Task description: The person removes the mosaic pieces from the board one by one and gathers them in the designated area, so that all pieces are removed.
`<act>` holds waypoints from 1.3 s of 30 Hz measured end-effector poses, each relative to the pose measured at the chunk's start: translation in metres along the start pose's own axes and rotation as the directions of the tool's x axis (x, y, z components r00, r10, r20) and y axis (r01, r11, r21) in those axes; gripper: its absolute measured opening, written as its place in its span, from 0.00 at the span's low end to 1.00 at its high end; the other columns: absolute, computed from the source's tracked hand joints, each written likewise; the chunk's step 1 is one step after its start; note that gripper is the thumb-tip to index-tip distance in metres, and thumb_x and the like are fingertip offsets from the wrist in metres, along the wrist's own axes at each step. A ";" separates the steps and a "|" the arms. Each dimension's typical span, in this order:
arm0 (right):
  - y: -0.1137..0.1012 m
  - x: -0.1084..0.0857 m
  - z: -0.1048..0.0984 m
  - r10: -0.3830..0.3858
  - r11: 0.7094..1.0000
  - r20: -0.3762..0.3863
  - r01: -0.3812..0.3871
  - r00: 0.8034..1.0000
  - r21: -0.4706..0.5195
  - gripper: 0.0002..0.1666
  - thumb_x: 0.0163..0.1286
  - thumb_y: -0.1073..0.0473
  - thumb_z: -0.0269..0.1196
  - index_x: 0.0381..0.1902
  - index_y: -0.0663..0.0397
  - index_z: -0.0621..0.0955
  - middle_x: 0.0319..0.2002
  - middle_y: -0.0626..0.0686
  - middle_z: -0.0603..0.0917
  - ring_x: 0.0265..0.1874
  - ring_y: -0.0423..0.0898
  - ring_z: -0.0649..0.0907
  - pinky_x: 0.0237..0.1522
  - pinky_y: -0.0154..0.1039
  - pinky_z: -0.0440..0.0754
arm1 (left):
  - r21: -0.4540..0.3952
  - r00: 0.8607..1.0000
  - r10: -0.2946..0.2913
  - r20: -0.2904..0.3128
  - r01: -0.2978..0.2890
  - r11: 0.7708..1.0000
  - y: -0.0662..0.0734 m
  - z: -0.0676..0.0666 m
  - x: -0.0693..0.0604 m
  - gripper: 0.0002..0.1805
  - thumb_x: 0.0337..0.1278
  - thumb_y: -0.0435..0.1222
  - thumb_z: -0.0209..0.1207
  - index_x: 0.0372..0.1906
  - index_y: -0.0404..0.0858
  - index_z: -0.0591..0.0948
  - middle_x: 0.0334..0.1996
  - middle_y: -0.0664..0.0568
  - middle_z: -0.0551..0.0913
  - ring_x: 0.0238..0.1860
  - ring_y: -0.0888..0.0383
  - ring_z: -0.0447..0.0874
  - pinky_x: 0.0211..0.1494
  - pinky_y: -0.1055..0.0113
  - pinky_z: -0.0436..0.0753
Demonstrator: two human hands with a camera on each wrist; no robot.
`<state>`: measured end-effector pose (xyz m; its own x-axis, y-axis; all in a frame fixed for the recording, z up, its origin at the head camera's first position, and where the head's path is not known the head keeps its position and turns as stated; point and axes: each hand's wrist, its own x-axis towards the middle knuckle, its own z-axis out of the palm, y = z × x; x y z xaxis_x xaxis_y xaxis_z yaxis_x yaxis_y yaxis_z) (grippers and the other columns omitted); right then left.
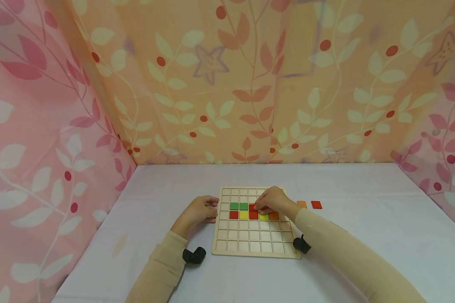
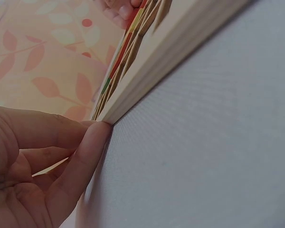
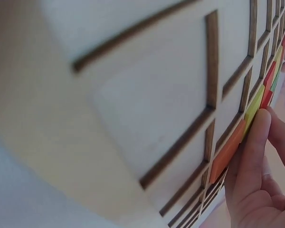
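1. Two hands were at a wooden grid board (image 1: pixel 258 248) lying flat on the desk (image 1: pixel 174 181), well short of its far edge.
2. The left hand (image 1: pixel 198 211) held its thumb apart from its fingers, tips touching the board's left edge, probably to stop it sliding.
3. The right hand (image 1: pixel 276 199) pinched a red tile (image 1: pixel 252 207) beside two green tiles (image 1: pixel 234 206), likely for fine control; whether it was fully seated could not be told.
4. A row of five tiles (image 1: pixel 253 215) filled adjoining cells, the ridges presumably keeping them straight.
5. A loose orange tile (image 1: pixel 302 204) and a loose red tile (image 1: pixel 316 205) lay beyond the board's right edge, perhaps for easy reach.
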<state>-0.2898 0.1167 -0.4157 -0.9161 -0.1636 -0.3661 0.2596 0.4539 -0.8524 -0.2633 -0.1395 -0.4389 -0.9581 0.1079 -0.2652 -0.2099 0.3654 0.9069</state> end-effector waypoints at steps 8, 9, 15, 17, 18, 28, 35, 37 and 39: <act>-0.002 0.000 0.002 0.000 0.999 -0.006 0.000 1.000 -0.035 0.08 0.57 0.70 0.72 0.35 0.68 0.85 0.21 0.51 0.85 0.17 0.39 0.82 0.26 0.33 0.87 | -0.016 1.000 0.009 0.021 -0.009 1.000 -0.001 -0.001 0.000 0.29 0.51 0.16 0.60 0.63 0.27 0.75 0.49 0.39 0.78 0.34 0.57 0.80 0.34 0.64 0.90; -0.002 -0.001 0.002 0.001 0.999 -0.009 -0.002 1.000 -0.033 0.08 0.57 0.70 0.72 0.35 0.68 0.84 0.21 0.52 0.85 0.17 0.39 0.82 0.26 0.33 0.87 | -0.015 1.000 0.008 0.018 -0.008 1.000 -0.001 -0.001 0.000 0.29 0.51 0.16 0.60 0.62 0.28 0.75 0.49 0.40 0.78 0.34 0.57 0.80 0.34 0.64 0.90; -0.003 -0.002 0.005 -0.013 0.999 -0.037 0.011 0.999 -0.042 0.08 0.58 0.70 0.71 0.35 0.68 0.84 0.23 0.53 0.85 0.17 0.39 0.82 0.26 0.32 0.87 | -0.006 1.000 -0.001 0.007 0.001 1.000 -0.001 0.000 -0.001 0.29 0.51 0.17 0.61 0.61 0.29 0.76 0.47 0.41 0.78 0.34 0.57 0.80 0.34 0.66 0.90; -0.002 -0.001 0.006 -0.026 0.999 -0.043 0.024 0.999 -0.043 0.07 0.58 0.70 0.71 0.34 0.68 0.84 0.23 0.53 0.85 0.17 0.39 0.82 0.25 0.32 0.87 | -0.009 1.000 0.001 0.009 -0.001 1.000 -0.001 -0.001 -0.001 0.28 0.51 0.17 0.61 0.61 0.29 0.76 0.47 0.41 0.78 0.34 0.57 0.80 0.34 0.66 0.90; -0.002 -0.001 0.007 -0.033 0.999 -0.046 0.031 0.998 -0.042 0.07 0.58 0.71 0.71 0.34 0.68 0.84 0.23 0.53 0.86 0.17 0.39 0.82 0.25 0.32 0.87 | -0.008 1.000 0.003 0.009 -0.003 1.000 -0.001 -0.001 -0.001 0.28 0.51 0.17 0.61 0.61 0.29 0.76 0.47 0.41 0.78 0.34 0.57 0.80 0.34 0.66 0.90; 0.001 -0.001 0.007 -0.023 0.999 -0.007 0.023 1.000 0.048 0.09 0.59 0.70 0.71 0.37 0.69 0.83 0.27 0.55 0.87 0.19 0.40 0.83 0.28 0.33 0.88 | -0.016 1.000 0.009 0.017 -0.009 1.000 -0.001 0.000 -0.001 0.28 0.52 0.17 0.60 0.62 0.27 0.75 0.49 0.39 0.77 0.34 0.57 0.79 0.34 0.64 0.90; 0.002 -0.003 -0.003 0.013 0.988 0.051 -0.021 0.999 0.151 0.13 0.63 0.66 0.68 0.45 0.69 0.84 0.27 0.51 0.86 0.21 0.39 0.84 0.31 0.31 0.88 | -0.020 1.000 0.013 0.020 -0.012 1.000 -0.002 0.000 0.000 0.29 0.51 0.17 0.60 0.62 0.27 0.75 0.49 0.39 0.77 0.35 0.57 0.79 0.34 0.63 0.90; 0.002 -0.004 -0.007 0.027 0.982 0.065 -0.038 0.998 0.184 0.14 0.65 0.65 0.67 0.47 0.68 0.83 0.28 0.50 0.85 0.23 0.39 0.84 0.33 0.31 0.88 | -0.013 1.000 0.012 0.017 -0.012 1.000 -0.002 -0.001 0.000 0.29 0.51 0.17 0.60 0.62 0.28 0.75 0.49 0.40 0.77 0.34 0.57 0.79 0.34 0.64 0.90; 0.002 -0.004 -0.012 0.037 0.976 0.071 -0.052 0.997 0.212 0.16 0.66 0.65 0.66 0.49 0.68 0.82 0.29 0.51 0.85 0.24 0.39 0.84 0.34 0.31 0.88 | -0.010 1.000 0.011 0.012 -0.011 1.000 -0.001 -0.001 0.000 0.29 0.51 0.17 0.60 0.62 0.28 0.75 0.49 0.40 0.77 0.34 0.57 0.79 0.34 0.65 0.90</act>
<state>-0.2889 0.1287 -0.4117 -0.8818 -0.2081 -0.4232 0.3656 0.2654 -0.8921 -0.2629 -0.1407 -0.4395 -0.9581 0.1227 -0.2589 -0.2013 0.3548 0.9130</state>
